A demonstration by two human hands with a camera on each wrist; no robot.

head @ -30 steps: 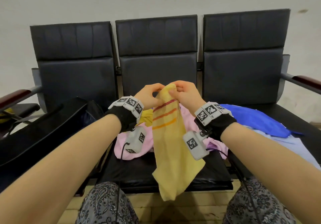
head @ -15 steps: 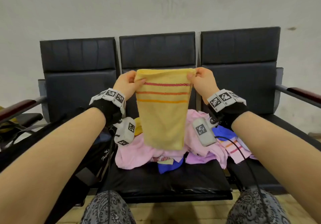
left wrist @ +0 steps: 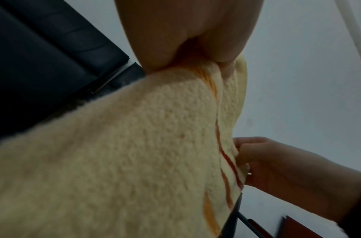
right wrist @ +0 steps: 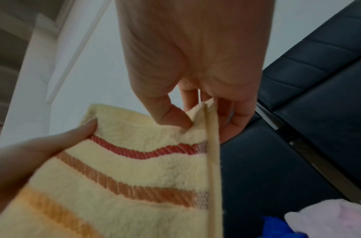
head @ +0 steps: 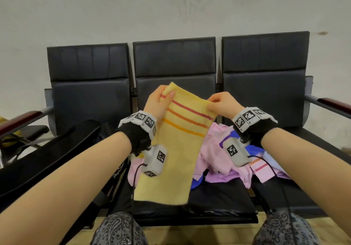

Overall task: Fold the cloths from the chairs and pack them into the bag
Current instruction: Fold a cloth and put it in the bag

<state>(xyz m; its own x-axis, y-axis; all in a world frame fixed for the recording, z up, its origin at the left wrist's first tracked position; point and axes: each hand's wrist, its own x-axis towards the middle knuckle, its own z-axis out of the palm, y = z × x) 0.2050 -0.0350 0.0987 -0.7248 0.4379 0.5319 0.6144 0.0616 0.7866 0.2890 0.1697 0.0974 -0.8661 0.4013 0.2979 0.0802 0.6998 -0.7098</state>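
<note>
A yellow towel [head: 174, 149] with red and orange stripes hangs folded in the air over the middle chair. My left hand [head: 161, 100] pinches its upper left corner and my right hand [head: 220, 104] pinches its upper right corner. The top edge slopes down to the right. In the right wrist view the towel [right wrist: 134, 169] is pinched between thumb and fingers of the right hand [right wrist: 197, 116]; the left hand's thumb holds the other corner. The left wrist view shows the towel [left wrist: 114, 153] filling the frame under the left hand [left wrist: 195, 61]. A black bag [head: 57, 161] lies open on the left chair.
A pile of pink, purple and blue cloths [head: 228, 155] lies on the middle seat [head: 218, 203] behind the towel. Three black chairs stand in a row against a white wall, with wooden armrests [head: 334, 104] at both ends. My patterned knees are at the bottom edge.
The hands, close together at first, spread the towel's top edge wide. Now the left hand is higher than the right, so the top edge has tilted.
</note>
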